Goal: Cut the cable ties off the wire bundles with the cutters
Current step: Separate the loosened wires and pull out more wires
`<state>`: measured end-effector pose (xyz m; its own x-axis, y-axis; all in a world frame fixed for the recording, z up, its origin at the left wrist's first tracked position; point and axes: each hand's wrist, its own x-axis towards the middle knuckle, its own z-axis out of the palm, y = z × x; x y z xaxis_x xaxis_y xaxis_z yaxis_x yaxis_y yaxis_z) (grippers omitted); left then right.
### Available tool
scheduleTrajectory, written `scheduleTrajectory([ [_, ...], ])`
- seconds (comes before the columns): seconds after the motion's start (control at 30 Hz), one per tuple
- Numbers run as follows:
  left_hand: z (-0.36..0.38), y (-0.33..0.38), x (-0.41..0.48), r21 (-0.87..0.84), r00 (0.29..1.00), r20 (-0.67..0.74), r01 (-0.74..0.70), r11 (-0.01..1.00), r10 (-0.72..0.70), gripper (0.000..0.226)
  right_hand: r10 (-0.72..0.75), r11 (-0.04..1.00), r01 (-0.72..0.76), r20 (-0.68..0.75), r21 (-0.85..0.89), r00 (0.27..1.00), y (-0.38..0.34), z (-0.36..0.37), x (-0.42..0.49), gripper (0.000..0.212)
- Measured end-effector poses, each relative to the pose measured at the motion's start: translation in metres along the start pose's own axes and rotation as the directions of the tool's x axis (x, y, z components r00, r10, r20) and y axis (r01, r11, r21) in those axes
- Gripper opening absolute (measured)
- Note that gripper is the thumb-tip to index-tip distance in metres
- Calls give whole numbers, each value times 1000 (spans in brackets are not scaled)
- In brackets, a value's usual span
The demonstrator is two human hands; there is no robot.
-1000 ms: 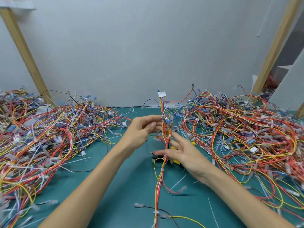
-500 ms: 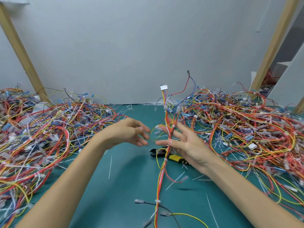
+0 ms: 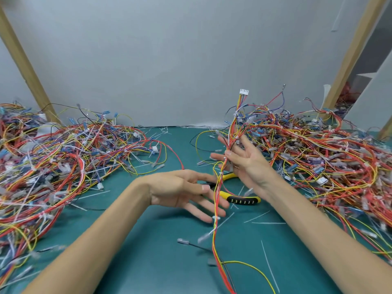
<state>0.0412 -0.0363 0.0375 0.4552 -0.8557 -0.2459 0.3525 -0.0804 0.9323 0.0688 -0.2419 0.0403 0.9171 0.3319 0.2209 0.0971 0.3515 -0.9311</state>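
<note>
— What does the room look like from the head camera?
— There is a plain grey wall (image 3: 191, 60) behind a bench (image 3: 148, 262) with a dark green top. A slanted wooden beam (image 3: 23, 66) stands at the left and a second beam (image 3: 352, 52) at the right.
— What lies on the bench?
— A big left heap (image 3: 53, 162) of coloured wires, a right heap (image 3: 318, 155), and thin white cut ties (image 3: 268, 266) scattered on the green.
— And the hands?
— The right hand (image 3: 244, 160) is raised with its fingers spread straight. Its thumb presses the wire bundle (image 3: 217, 187) against them. The bundle rises to a white connector (image 3: 244, 91) and hangs down to the bench, with a white cable tie (image 3: 216, 218) around it. The left hand (image 3: 186, 192) is open with straight fingers and grips nothing. Its fingertips are just beside the bundle, but I cannot tell if they touch.
— Where are the cutters?
— The cutters (image 3: 241, 200) lie on the bench behind the bundle, between both hands.
</note>
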Motion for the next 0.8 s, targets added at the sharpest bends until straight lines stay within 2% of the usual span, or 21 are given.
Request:
scheduleTrajectory([
  [0.13, -2, -5, 2, 36, 999, 40, -27, 999, 26, 37, -2, 1000, 3, -47, 22, 999, 0, -3, 2, 53],
  [0.3, -4, -4, -2, 41, 999, 7, -34, 999, 33, 36, -19, 1000, 19, -76, 0, 997, -9, -9, 3, 50],
  [0.47, -7, 3, -6, 109, 986, -123, -103, 989, 117, 36, -35, 999, 36, -103, 6, 994, -20, -12, 4, 41],
  [0.63, -8, 8, -4, 200, 917, -311, -194, 960, 250, 40, -86, 996, 85, -128, -12, 988, -35, -18, 5, 35],
  [0.8, -8, 10, -2, 314, 874, -359, -217, 924, 327, 32, -105, 994, 99, -137, -47, 985, -41, -21, 4, 41],
])
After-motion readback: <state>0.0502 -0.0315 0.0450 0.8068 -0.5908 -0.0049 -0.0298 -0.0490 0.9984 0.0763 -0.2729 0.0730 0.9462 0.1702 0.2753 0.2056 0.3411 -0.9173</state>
